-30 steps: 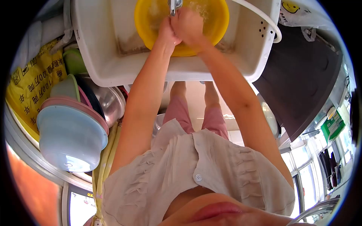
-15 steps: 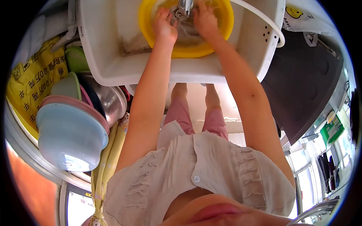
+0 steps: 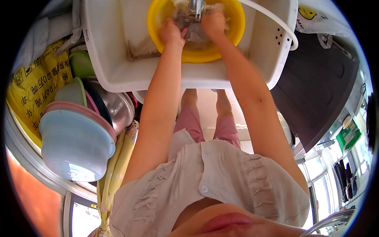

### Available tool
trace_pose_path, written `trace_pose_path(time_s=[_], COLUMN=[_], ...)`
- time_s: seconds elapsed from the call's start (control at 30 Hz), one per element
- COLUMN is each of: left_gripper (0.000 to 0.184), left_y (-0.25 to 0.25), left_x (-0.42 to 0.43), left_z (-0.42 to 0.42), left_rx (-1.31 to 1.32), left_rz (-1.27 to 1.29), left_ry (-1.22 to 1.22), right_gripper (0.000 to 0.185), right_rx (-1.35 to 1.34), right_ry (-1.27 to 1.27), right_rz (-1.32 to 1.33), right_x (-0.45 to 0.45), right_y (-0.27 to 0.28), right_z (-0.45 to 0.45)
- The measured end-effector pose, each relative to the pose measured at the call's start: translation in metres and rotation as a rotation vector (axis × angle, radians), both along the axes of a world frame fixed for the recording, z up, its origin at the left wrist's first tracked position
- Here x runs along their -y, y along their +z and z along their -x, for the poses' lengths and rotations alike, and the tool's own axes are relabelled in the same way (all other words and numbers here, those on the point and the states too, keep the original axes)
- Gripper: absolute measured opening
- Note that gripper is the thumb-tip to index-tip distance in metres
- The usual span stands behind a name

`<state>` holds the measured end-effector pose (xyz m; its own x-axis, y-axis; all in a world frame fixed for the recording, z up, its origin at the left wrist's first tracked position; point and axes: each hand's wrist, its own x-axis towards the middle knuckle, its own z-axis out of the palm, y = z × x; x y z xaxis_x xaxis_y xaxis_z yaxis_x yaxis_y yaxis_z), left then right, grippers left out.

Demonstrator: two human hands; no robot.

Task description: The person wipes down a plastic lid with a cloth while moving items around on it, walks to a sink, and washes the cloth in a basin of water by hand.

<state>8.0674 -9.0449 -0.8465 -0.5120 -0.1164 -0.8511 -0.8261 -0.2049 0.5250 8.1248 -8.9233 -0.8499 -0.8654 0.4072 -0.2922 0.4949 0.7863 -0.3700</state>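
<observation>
A yellow basin [image 3: 201, 56] stands in the white sink, under a metal faucet [image 3: 196, 10]. Inside it, beneath the spout, lies a wet greyish mass [image 3: 193, 29], blurred by water, too unclear to name. At the basin's left side my left hand [image 3: 172, 31] is curled at the edge of this mass, its thumb showing. My right hand [image 3: 213, 23] is closed at the mass's other edge, just right of the faucet. What the fingers of both hands hold is hidden or smeared. The hands are apart, with the spout between them.
The white sink [image 3: 138, 75] surrounds the basin, and a white hose [image 3: 276, 17] curves over its right side. Stacked bowls, a light blue one [image 3: 75, 142] in front, stand at left beside a yellow bag [image 3: 37, 87]. A dark panel [image 3: 316, 83] is at right.
My hands were together under the faucet, then parted with fingers spread. Now both are curled at the greyish mass, which shows more clearly between them.
</observation>
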Motion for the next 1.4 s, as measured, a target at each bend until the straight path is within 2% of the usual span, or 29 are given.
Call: trace_pose_path(time_s=[0.03,0.07,0.1,0.17,0.2,0.23,0.3,0.33,0.4,0.47,0.5,0.57,0.6,0.63,0.67,0.7,0.73,0.8,0.93,0.97,1.03,1.07,1.13,1.17,1.2,1.27,1.3,1.37,1.4], left_gripper=[0.033,0.036,0.036,0.045,0.048,0.048,0.047,0.044,0.036,0.032,0.032,0.023,0.024,0.024,0.025,0.025,0.025,0.026,0.039,0.039,0.046,0.05,0.05,0.049,0.049,0.047,0.047,0.044,0.044], left_y=[-0.001,-0.004,-0.007,-0.014,-0.013,-0.016,-0.023,-0.002,0.01,0.017,0.015,0.007,0.003,-0.028,-0.077,-0.073,-0.067,0.032,0.016,0.02,0.035,0.022,-0.03,-0.033,-0.037,-0.021,-0.021,-0.021,-0.023], left_x=[-0.001,-0.002,0.0,0.012,0.032,0.033,0.029,0.019,-0.001,-0.012,-0.011,-0.001,0.004,0.015,0.027,0.03,0.031,-0.01,-0.013,-0.011,-0.011,-0.003,0.006,0.006,0.007,0.003,0.002,0.003,0.004], left_z=[-0.002,-0.004,-0.004,-0.002,-0.001,-0.002,0.002,-0.005,-0.011,-0.012,-0.009,-0.005,-0.007,-0.006,-0.003,-0.007,-0.01,-0.002,-0.003,-0.002,0.01,0.007,0.006,0.007,0.007,0.006,0.007,0.005,0.003], left_rx=[-0.01,-0.018,-0.017,-0.058,0.092,0.095,0.021,-0.053,-0.094,0.089,0.084,0.148,0.06,0.061,-0.001,-0.027,-0.051,0.097,-0.002,0.006,0.068,-0.059,-0.074,-0.085,-0.089,-0.012,-0.011,0.024,0.028], left_rz=[-0.059,-0.117,-0.118,-0.588,-0.943,-0.939,-1.165,-1.11,-0.894,-0.54,-0.543,-0.836,-0.663,-0.666,-1.052,-1.236,-1.415,-0.621,-0.49,-0.486,-0.13,-0.194,-0.137,-0.08,-0.083,-0.281,-0.282,-0.212,-0.211], left_ry=[-0.028,-0.053,-0.047,-0.034,-0.201,-0.199,-0.103,-0.095,-0.043,-0.043,-0.052,-0.095,-0.062,-0.06,-0.199,-0.266,-0.343,-0.048,0.02,0.028,0.069,-0.063,-0.132,-0.2,-0.199,-0.005,-0.003,-0.071,-0.069], right_gripper=[0.035,0.039,0.04,0.038,0.036,0.036,0.027,0.027,0.016,0.015,0.015,0.02,0.024,0.024,0.026,0.028,0.027,0.027,0.024,0.027,0.03,0.033,0.039,0.039,0.038,0.039,0.039,0.04,0.038], right_rx=[-0.322,-0.359,-0.39,-0.519,-0.611,-0.608,-0.337,-0.336,-0.404,-0.014,-0.023,-0.188,-0.307,-0.306,-0.345,-0.382,-0.143,-0.143,-0.34,-0.069,0.212,0.015,-0.329,-0.326,-0.024,0.275,0.041,-0.189,-0.205], right_ry=[-0.447,-0.484,-0.409,-0.204,-0.083,-0.084,0.025,0.023,0.112,-0.498,-0.502,-0.377,-0.179,-0.178,-0.069,0.033,0.011,0.029,-0.12,-0.397,-0.661,-0.405,0.411,0.409,0.17,-0.071,-0.149,-0.229,0.053], right_rz=[0.208,0.38,0.467,0.516,0.471,0.475,0.421,0.421,0.126,0.605,0.604,0.317,0.181,0.179,0.111,0.048,0.198,0.13,0.076,0.33,0.577,0.442,-0.069,-0.067,0.024,0.11,0.05,-0.008,-0.054], right_x=[0.012,0.023,0.035,0.064,0.077,0.086,0.094,0.087,0.06,0.026,0.027,0.04,0.057,0.061,0.063,0.065,0.053,0.019,-0.035,-0.067,-0.052,-0.011,0.008,-0.001,-0.016,-0.015,0.004,0.01,-0.002], right_y=[0.012,0.028,0.051,0.086,0.095,0.105,0.118,0.106,0.064,0.067,0.067,0.067,0.071,0.073,0.074,0.074,0.079,0.048,-0.003,-0.046,-0.062,-0.046,-0.044,-0.041,-0.039,-0.035,-0.035,-0.038,-0.038], right_z=[0.002,0.001,-0.004,-0.019,-0.027,-0.03,-0.03,-0.024,-0.001,0.027,0.027,0.016,-0.001,-0.004,-0.006,-0.01,0.005,0.021,0.033,0.038,0.019,-0.006,-0.024,-0.018,-0.005,0.0,-0.007,-0.016,-0.02])
